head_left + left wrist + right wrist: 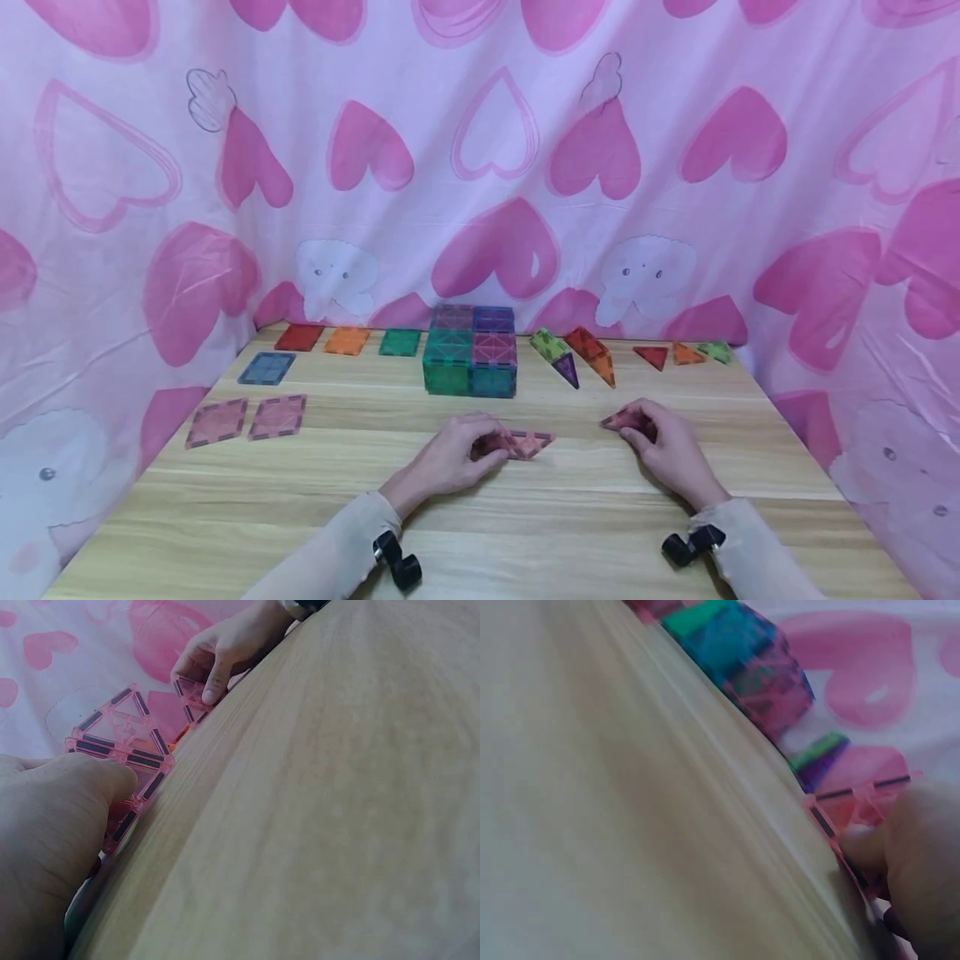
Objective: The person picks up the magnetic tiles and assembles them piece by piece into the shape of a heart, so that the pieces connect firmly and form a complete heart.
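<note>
My left hand [457, 454] pinches translucent pink magnetic tiles [529, 446] between thumb and fingers, in front of the block of tiles. In the left wrist view these pink tiles [142, 759] show as triangles meeting along an edge, with dark strips in their frames. To the right, my right hand [667, 446] holds another pink triangular magnetic tile [613, 420] by thumb and fingers, low over the table. A gap separates the two hands. Part of this triangle [826, 817] is covered by the right thumb and fingers in the right wrist view.
A box-like block of coloured magnetic tiles [470, 367] stands at the back centre. Two pink tiles [217, 422] and a blue square [267, 368] lie left. Red, orange and green squares [400, 342] line the back; small triangles [650, 357] and joined pieces [591, 354] lie back right.
</note>
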A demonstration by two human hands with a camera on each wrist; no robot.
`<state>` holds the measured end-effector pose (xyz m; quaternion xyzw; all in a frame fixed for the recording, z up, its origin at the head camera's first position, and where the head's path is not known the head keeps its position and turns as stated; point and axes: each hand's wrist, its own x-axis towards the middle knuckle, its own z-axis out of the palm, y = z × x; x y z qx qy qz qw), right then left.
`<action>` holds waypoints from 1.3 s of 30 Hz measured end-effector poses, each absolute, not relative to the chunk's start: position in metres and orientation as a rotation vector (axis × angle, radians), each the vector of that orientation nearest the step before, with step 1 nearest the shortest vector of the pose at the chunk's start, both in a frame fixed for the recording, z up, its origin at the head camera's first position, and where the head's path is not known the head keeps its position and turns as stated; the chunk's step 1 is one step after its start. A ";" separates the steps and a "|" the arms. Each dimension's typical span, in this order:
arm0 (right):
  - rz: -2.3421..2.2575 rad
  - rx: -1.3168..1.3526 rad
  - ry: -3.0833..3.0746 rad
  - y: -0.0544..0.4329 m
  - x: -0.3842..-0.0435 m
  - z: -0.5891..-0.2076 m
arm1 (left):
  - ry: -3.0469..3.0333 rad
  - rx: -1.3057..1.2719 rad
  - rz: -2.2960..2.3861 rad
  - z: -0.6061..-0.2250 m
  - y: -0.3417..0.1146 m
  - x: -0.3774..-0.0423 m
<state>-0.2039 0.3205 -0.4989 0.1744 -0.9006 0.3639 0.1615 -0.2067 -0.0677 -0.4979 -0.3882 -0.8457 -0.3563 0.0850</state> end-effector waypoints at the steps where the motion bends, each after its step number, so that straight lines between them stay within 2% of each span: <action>1: 1.052 0.540 -2.574 0.316 -0.202 -0.499 | -2.522 -1.156 -1.061 -0.497 -0.068 -0.207; 10: 1.202 0.818 -2.593 0.268 -0.181 -0.499 | -2.538 -1.160 -1.036 -0.496 -0.068 -0.206; 18: 1.194 0.822 -2.632 0.239 -0.170 -0.497 | -2.535 -1.167 -1.043 -0.495 -0.068 -0.207; 31: 1.250 0.779 -2.666 0.249 -0.175 -0.496 | -2.537 -1.168 -1.086 -0.496 -0.069 -0.207; 39: 1.166 0.715 -2.681 0.285 -0.190 -0.492 | -2.523 -1.191 -1.157 -0.496 -0.068 -0.207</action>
